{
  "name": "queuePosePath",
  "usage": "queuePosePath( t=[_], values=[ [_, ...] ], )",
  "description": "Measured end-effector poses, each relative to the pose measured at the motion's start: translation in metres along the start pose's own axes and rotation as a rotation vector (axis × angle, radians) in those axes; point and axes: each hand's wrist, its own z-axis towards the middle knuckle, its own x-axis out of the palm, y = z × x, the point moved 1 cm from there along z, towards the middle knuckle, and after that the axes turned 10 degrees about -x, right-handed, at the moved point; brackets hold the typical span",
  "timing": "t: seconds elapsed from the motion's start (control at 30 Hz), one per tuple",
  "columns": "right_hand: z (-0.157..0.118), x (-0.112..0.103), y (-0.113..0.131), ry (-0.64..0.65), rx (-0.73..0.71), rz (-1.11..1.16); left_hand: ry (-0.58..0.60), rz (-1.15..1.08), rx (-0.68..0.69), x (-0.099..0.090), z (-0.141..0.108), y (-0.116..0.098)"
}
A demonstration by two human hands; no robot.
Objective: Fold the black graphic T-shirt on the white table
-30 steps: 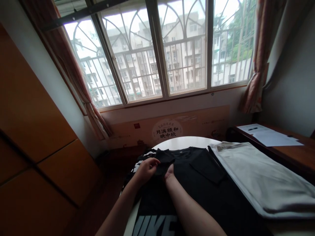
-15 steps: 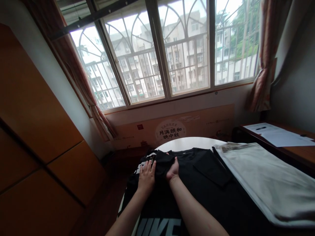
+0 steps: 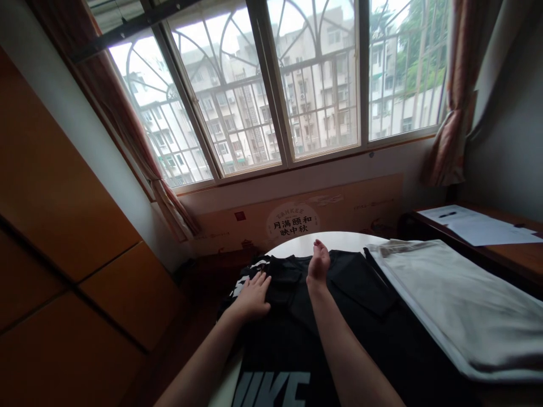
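A black T-shirt (image 3: 360,330) with big grey NIKE letters (image 3: 271,390) lies spread on a white round-edged table (image 3: 297,244). One of its sleeves is folded inward near the collar. My left hand (image 3: 254,297) rests flat on the shirt's left part, fingers stretched out, by the folded sleeve (image 3: 285,271). Raised just over the shirt near the collar, my right hand (image 3: 318,265) is turned edge-on, its fingers loosely bent and nothing seen in them. Black-and-white patterned cloth (image 3: 240,285) shows beyond my left hand.
Folded pale grey-white cloth (image 3: 462,305) lies at the right on the table. Behind it, a brown desk (image 3: 520,257) holds white papers (image 3: 487,229) and a pen. An orange-brown cabinet (image 3: 76,265) stands at the left. A barred window (image 3: 271,90) is ahead.
My right hand has let go of the folded black sleeve and moved up and to the right. The sleeve now lies flatter. My left hand stays on the shirt, turned slightly.
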Motion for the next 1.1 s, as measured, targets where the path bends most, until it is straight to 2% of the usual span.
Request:
queuePosePath(
  t=[0.07, 0.13, 0.23, 0.3, 0.37, 0.43, 0.57, 0.63, 0.73, 0.83, 0.93, 1.0, 1.1],
  values=[
    [-0.002, 0.0, -0.002, 0.016, -0.002, -0.028, -0.124, -0.012, 0.006, -0.015, 0.012, -0.002],
    [-0.006, -0.001, -0.008, 0.029, 0.015, -0.064, -0.225, -0.008, 0.026, -0.022, 0.029, -0.007],
    [-0.011, -0.004, -0.016, 0.074, 0.043, -0.136, -0.237, 0.015, 0.066, -0.019, 0.056, -0.015],
    [-0.012, -0.005, -0.018, 0.168, 0.064, -0.199, -0.215, 0.038, 0.068, -0.012, 0.071, -0.015],
    [-0.014, -0.004, -0.017, 0.345, 0.107, -0.272, -0.187, 0.058, 0.049, -0.005, 0.084, -0.009],
    [-0.019, -0.003, -0.016, 0.588, 0.184, -0.354, -0.154, 0.071, 0.025, -0.001, 0.092, 0.001],
    [-0.036, -0.005, -0.016, 1.071, 0.416, -0.545, -0.091, 0.086, -0.008, 0.006, 0.102, 0.017],
    [-0.042, -0.008, -0.015, 1.243, 0.529, -0.646, -0.08, 0.092, -0.013, 0.01, 0.104, 0.02],
    [-0.045, -0.01, -0.012, 1.397, 0.635, -0.757, -0.086, 0.095, -0.009, 0.016, 0.107, 0.02],
    [-0.042, -0.011, -0.006, 1.454, 0.687, -0.812, -0.102, 0.091, -0.004, 0.019, 0.109, 0.02],
    [-0.036, -0.012, -0.003, 1.409, 0.684, -0.821, -0.132, 0.08, -0.01, 0.017, 0.109, 0.018],
    [-0.029, -0.013, -0.004, 1.309, 0.63, -0.801, -0.175, 0.066, -0.019, 0.013, 0.106, 0.013],
    [-0.014, -0.013, -0.007, 1.043, 0.469, -0.727, -0.256, 0.029, 0.0, 0.011, 0.096, -0.004]
  ],
)
